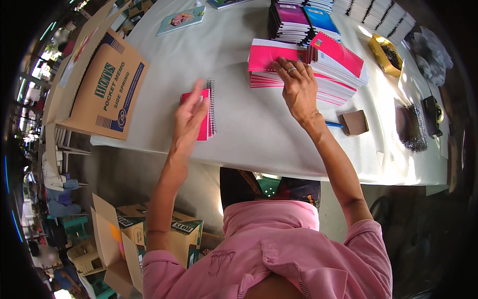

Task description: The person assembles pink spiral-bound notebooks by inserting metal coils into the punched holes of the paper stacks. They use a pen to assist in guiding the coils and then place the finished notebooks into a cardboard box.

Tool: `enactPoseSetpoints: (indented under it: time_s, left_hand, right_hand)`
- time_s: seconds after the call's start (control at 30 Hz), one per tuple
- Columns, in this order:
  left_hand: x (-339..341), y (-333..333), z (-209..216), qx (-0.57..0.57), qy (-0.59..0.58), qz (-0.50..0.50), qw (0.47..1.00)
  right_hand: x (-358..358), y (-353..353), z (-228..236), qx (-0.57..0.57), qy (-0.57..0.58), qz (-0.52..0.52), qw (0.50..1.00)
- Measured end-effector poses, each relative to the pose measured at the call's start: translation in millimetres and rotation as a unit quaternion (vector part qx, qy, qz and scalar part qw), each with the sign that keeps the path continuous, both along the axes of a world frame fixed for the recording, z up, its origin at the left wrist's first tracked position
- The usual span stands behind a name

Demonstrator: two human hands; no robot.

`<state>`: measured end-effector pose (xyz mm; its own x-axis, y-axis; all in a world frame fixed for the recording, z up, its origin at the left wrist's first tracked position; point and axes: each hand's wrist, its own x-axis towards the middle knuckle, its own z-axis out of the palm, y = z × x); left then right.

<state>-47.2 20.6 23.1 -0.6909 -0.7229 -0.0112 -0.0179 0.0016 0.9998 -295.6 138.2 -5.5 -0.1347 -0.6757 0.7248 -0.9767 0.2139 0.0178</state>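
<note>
My left hand (191, 112), slightly blurred, is over a small pile of pink spiral notebooks (203, 130) with black wire coils along the right side. Its fingers are stretched out, and I see nothing held in them. My right hand (301, 88), with a ring on one finger, has its fingers bent and pressed together on a pink-covered pad (264, 56) atop a stack. The thumb's grip is partly hidden. Touching that stack on the right is a taller fanned stack of pink-covered pads (338, 55) with white page edges.
Purple notebooks (293, 14) and blue notebooks (321, 20) are stacked behind. At right lie a yellow container (384, 54) of dark coils, loose wire coils (411, 127), a black tool (432, 115) and a brown block (354, 122). A large carton (107, 84) stands left; open cartons (119, 249) sit below.
</note>
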Motion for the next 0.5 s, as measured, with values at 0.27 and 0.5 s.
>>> enactPoseSetpoints:
  time_s: [0.27,0.5]
  left_hand:
    - [-62.9,59.9,-41.1,-0.115,0.009,-0.104,0.988]
    - [-68.4,73.0,-45.3,-0.142,-0.034,-0.080,0.986]
  right_hand:
    - [5.5,1.0,13.6,0.034,-0.021,0.016,0.999]
    - [1.0,-1.6,5.6,0.072,0.105,0.005,0.992]
